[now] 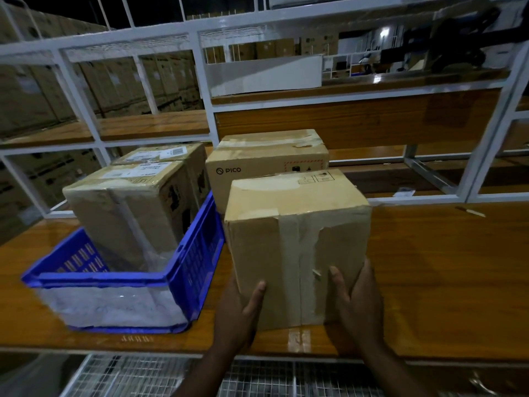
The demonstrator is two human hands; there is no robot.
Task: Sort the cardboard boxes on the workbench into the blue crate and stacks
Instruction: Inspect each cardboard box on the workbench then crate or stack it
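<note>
Though taped, creased cardboard box (297,247)

head view looks down, close over the workbench (429,267).

A glossy wooden surface (446,270) sits inside a white metal frame (200,70) carrying wooden shelves (357,121), with a wire mesh panel (137,376) below its front edge, stacked cartons (37,90) behind in the dark, and a lit room (380,50) far beyond.

The word "PICO", beside a round logo, stands printed on the front face of the rear cardboard box (266,167); shipping labels (174,151) on the crated boxes are too blurred to read.
</note>
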